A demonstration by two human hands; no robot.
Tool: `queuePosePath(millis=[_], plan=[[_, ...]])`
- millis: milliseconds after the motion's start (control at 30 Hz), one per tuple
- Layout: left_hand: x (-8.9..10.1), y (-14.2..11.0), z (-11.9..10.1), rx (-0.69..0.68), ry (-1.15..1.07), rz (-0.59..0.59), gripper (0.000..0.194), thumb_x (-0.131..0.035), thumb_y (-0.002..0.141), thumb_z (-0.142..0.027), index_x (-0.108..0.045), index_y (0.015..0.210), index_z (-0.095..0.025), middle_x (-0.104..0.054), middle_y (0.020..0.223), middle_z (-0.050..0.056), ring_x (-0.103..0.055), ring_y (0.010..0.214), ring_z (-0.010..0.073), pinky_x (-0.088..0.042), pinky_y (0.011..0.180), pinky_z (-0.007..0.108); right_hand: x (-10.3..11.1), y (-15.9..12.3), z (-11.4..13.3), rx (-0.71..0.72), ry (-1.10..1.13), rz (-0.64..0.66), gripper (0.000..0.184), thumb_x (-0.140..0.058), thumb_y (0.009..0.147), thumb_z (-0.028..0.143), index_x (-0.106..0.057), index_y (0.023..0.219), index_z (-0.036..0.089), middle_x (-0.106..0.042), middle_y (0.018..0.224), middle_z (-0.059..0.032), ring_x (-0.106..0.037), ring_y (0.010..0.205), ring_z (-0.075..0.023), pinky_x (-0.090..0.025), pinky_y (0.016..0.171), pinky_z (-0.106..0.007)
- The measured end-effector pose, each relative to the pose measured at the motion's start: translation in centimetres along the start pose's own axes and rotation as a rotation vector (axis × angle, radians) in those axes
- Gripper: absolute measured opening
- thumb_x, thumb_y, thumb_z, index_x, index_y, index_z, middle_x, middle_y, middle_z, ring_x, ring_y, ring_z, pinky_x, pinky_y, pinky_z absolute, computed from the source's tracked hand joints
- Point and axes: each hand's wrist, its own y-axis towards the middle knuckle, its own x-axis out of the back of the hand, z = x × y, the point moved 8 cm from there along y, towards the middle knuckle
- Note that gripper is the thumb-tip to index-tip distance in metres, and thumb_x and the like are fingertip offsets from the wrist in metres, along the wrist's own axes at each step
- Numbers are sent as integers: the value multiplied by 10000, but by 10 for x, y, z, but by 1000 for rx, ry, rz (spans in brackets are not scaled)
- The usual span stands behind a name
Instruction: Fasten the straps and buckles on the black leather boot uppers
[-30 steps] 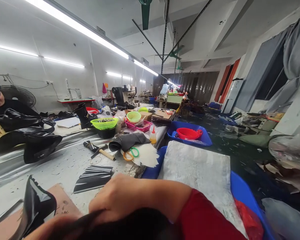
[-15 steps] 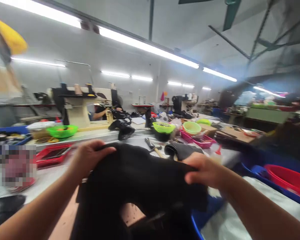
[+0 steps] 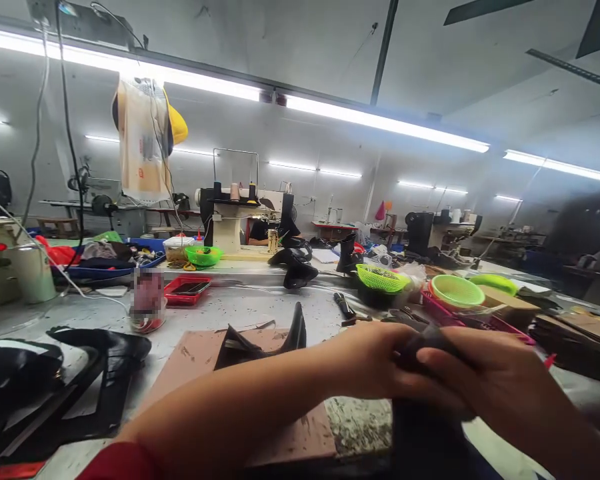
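My left hand [image 3: 375, 360] reaches across to the right and is closed on a black leather-like piece [image 3: 425, 437]. Beside it, my right hand [image 3: 500, 373] grips the same piece, whose top bunches between the two hands. The rest hangs below them, its lower end cut off by the picture's edge. Behind my left forearm, another black curved piece [image 3: 293, 333] rests on a pink board [image 3: 180, 360], partly hidden by the arm. A mottled, worn pale block [image 3: 363, 420] shows just right of the board.
Black leather-like parts [image 3: 115, 353] lie at the left. Behind the board are a red tray [image 3: 187, 290], a green bowl [image 3: 204, 255] and a sewing machine [image 3: 230, 227]. A hammer-like tool [image 3: 345, 307], a yellow-green basket [image 3: 383, 278] and a pink tray [image 3: 437, 310] stand towards the right.
My hands were apart, holding a black piece spread out; now they are together at the right with black material bunched between them. The view has turned left, and a black piece shows on the board.
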Motion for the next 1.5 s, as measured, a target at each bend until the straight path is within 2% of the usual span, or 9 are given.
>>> queuePosePath(millis=[133, 333, 500, 700, 833, 1000, 1200, 1367, 1500], plan=[[19, 1, 3, 23, -376, -84, 191, -661, 641, -206, -654, 813, -122, -640, 705, -1, -589, 675, 150, -462, 655, 247, 34, 16, -16, 12, -39, -133, 310, -459, 791, 560, -594, 809, 282, -633, 750, -64, -600, 644, -183, -481, 567, -309], [80, -10, 38, 177, -759, -339, 298, -751, 509, -180, -653, 783, -114, -681, 676, 34, -626, 597, 165, -501, 604, 274, 21, 13, -81, -47, 306, 349, 469, -486, 817, 467, -432, 1256, 310, -613, 1084, -90, -638, 812, -162, -510, 655, -309], [92, -5, 65, 184, -753, -397, 280, -750, 506, -163, -654, 762, -107, -685, 664, 37, -628, 583, 148, -494, 587, 234, 12, 15, -41, 195, 331, 437, 268, -469, 864, 322, -606, 1091, 290, -607, 1036, -73, -587, 942, -159, -470, 782, -312], [89, -1, 83, 160, -763, -309, 309, -784, 523, -218, -662, 785, -107, -692, 697, 45, -632, 594, 148, -498, 586, 227, 3, 29, -1, 352, 255, 408, 110, -579, 798, 250, -655, 743, 193, -507, 1175, -86, -551, 788, -117, -466, 709, -269], [77, -7, 82, 110, -806, -179, 459, -843, 416, -286, -658, 800, -117, -681, 673, 35, -615, 557, 141, -482, 530, 208, -14, 37, -9, 226, 206, 536, 107, -525, 832, 251, -589, 834, 165, -615, 766, -27, -541, 633, -102, -433, 563, -205], [60, -9, 77, 52, -826, -211, 514, -839, 433, -277, -633, 887, -155, -683, 745, 28, -627, 630, 160, -491, 593, 236, -18, 55, -18, 207, -222, 261, 104, -583, 794, 248, -574, 738, 161, -565, 663, -1, -499, 606, -117, -383, 587, -237], [49, -6, 78, 93, -693, -460, 385, -799, 482, -228, -641, 823, -143, -674, 726, 9, -613, 649, 148, -482, 677, 264, -38, 43, -8, 327, -471, 22, 141, -510, 825, 180, -574, 702, 157, -558, 684, -40, -503, 671, -170, -403, 647, -301], [48, -14, 85, 107, -632, -681, 277, -741, 550, -254, -646, 785, -143, -675, 726, 19, -609, 640, 163, -485, 648, 284, -37, 12, -39, -16, 14, -377, 295, -595, 766, 371, -554, 997, 192, -550, 1011, -98, -531, 907, -220, -458, 719, -343], [41, -23, 90, 81, -608, -744, 244, -724, 569, -259, -632, 766, -149, -658, 706, 3, -597, 645, 153, -477, 641, 270, -96, -10, -74, -408, 697, -134, 484, -663, 634, 490, -566, 991, 178, -606, 947, -67, -573, 839, -223, -483, 691, -341]])
